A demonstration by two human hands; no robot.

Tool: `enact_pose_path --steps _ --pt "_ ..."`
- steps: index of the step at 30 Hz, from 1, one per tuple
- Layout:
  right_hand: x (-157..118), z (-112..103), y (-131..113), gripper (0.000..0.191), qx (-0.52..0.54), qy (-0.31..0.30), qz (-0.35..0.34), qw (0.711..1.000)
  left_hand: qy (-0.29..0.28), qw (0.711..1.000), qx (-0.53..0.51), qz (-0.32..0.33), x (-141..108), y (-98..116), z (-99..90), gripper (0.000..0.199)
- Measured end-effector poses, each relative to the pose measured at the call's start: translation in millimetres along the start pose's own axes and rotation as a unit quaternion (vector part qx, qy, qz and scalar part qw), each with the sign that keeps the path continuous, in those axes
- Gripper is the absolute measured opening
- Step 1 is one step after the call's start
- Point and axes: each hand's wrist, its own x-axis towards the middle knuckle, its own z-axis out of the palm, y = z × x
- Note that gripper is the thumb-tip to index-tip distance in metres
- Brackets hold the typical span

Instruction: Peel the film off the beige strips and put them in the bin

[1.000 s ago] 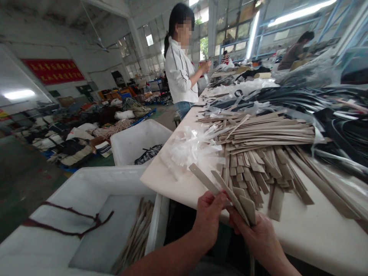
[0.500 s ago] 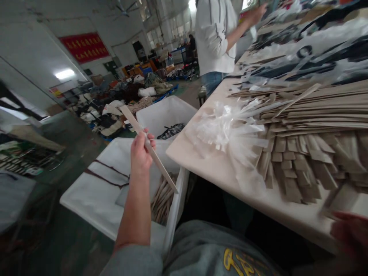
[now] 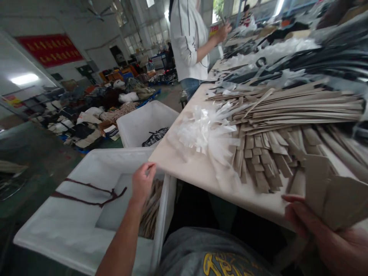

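My left hand is over the near white bin, beside the table corner. Its fingers are drawn together in a loose pinch, with nothing visible between them. Beneath it, a bundle of beige strips lies in the bin. At the lower right, my right hand grips flat beige strips, whose broad ends stand up past the thumb; its far fingers are partly hidden. Close by on the table lies a layered pile of beige strips.
Crumpled clear plastic strips lie near the corner of the table. Dark strips are heaped farther back. Brown cords hang in the near bin. Another white bin stands behind it. A person in a white top stands beside the table.
The beige strip that was in my left hand is gone from it, and the hand is lower over the bin. My right hand has come farther into view with strips. The view has turned right.
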Motion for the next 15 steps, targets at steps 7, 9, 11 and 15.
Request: enact_pose_path --steps 7,9,11,15 --pt "-12 18 -17 0.042 0.041 -0.076 0.0 0.996 -0.219 0.89 -0.094 0.388 -49 110 82.2 0.039" --pt "-14 18 -17 0.04 0.051 -0.091 -0.003 0.995 -0.235 0.886 -0.091 0.39 -53 114 100.7 0.034" --pt "-13 18 -15 0.04 0.056 -0.112 -0.01 0.992 -0.231 0.883 -0.089 0.398 -52 110 110.4 0.022" --pt "-9 20 -16 0.045 0.055 -0.153 -0.008 0.987 -0.166 0.904 -0.118 0.375 -45 103 102.3 0.019"
